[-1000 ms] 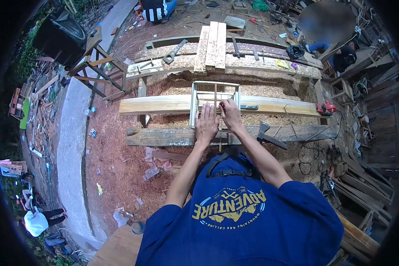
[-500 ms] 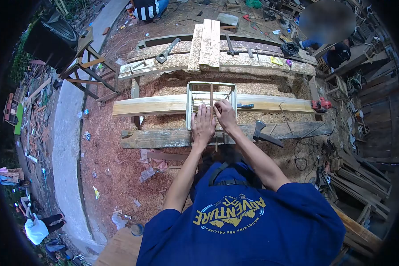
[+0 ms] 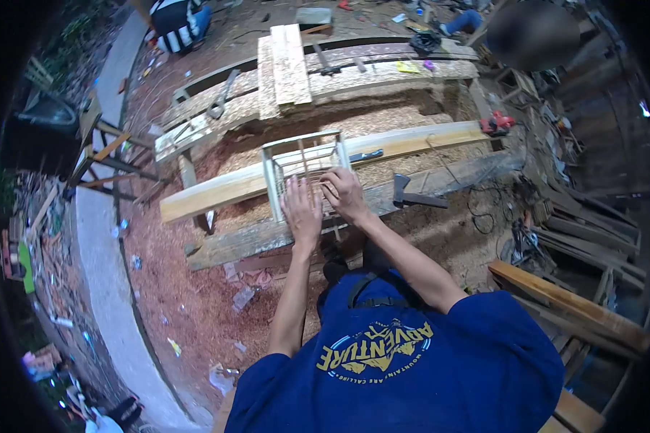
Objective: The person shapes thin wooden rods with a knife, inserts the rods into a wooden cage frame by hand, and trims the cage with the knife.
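A small cage-like wooden frame (image 3: 270,173) with thin rods across it rests on the light beam and leans toward me. A narrow brown wooden strip (image 3: 302,155) runs through its middle. My left hand (image 3: 301,211) lies on the near part of the frame with fingers stretched out and flat, beside the strip. My right hand (image 3: 347,195) is at the right of the strip, fingers curled and pinched together inside the frame. Whatever those fingertips hold is too small to make out. Just right of the frame, a knife (image 3: 367,155) with a dark handle lies on the beam.
A hatchet (image 3: 415,198) lies on the weathered front plank (image 3: 245,245). Behind the light beam (image 3: 224,189), a bench holds boards (image 3: 285,68), a handsaw (image 3: 224,94) and a hammer (image 3: 326,63). A red power tool (image 3: 497,123) sits at the right end. A person (image 3: 179,25) crouches at the back left.
The view has turned and shifted, so the bench appears tilted and further left. Both hands stay at the frame; the right hand's fingers look more curled and nearer to the left hand.
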A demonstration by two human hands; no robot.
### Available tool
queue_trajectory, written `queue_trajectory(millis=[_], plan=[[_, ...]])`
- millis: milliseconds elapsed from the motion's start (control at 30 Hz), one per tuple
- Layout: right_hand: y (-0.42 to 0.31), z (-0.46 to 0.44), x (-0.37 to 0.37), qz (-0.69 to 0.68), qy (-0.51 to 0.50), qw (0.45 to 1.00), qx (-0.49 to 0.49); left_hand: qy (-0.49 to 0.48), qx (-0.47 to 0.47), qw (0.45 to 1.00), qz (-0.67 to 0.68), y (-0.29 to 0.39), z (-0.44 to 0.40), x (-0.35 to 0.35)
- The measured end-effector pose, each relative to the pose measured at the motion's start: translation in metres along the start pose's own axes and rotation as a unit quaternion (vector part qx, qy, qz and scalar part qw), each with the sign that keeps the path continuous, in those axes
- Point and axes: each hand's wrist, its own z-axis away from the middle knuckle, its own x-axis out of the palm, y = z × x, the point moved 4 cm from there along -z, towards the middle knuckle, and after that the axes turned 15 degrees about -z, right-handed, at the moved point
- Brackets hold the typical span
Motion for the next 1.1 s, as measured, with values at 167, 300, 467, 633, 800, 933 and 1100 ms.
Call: queue_trajectory(millis=[167,300,467,633,800,933,1100], plan=[[0.032,0.051,-0.073,0.017,0.068,0.994,0.079,0.010,-0.040,0.992,0.117,0.040,-0.016,-0.028],[0.084,0.110,-0.131,0.053,0.108,0.977,0.176,0.009,0.021,0.988,0.155,0.101,-0.021,-0.027],[0.150,0.174,-0.181,-0.004,0.124,0.949,0.289,-0.058,0.096,0.977,0.180,0.177,-0.004,0.011],[0.236,0.208,-0.235,-0.038,0.138,0.945,0.295,-0.190,0.149,0.952,0.188,0.262,0.004,0.100],[0.326,0.226,-0.295,-0.074,0.127,0.934,0.324,-0.339,0.087,0.913,0.207,0.339,0.017,0.192],[0.386,0.242,-0.343,-0.115,0.147,0.880,0.437,-0.404,0.143,0.888,0.168,0.402,0.007,0.241],[0.441,0.259,-0.390,-0.071,0.168,0.858,0.481,-0.403,0.106,0.887,0.198,0.464,-0.013,0.288]])
